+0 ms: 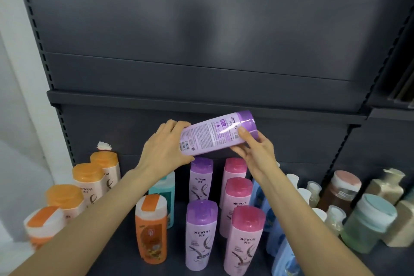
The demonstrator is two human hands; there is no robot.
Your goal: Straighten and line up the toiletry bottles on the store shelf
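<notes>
A purple-capped lilac bottle lies nearly sideways in the air above the shelf, its back label facing me and its cap to the right. My left hand grips its base end. My right hand holds it near the cap, thumb across the label. Below stand two purple-capped bottles in a column, and beside them several pink-capped bottles. Orange-capped bottles stand at the left, partly behind my left forearm.
An orange bottle with a white lid and a teal bottle stand left of the purple column. Blue bottles, small clear bottles, a pale green jar and beige bottles crowd the right. An upper shelf edge runs just behind the held bottle.
</notes>
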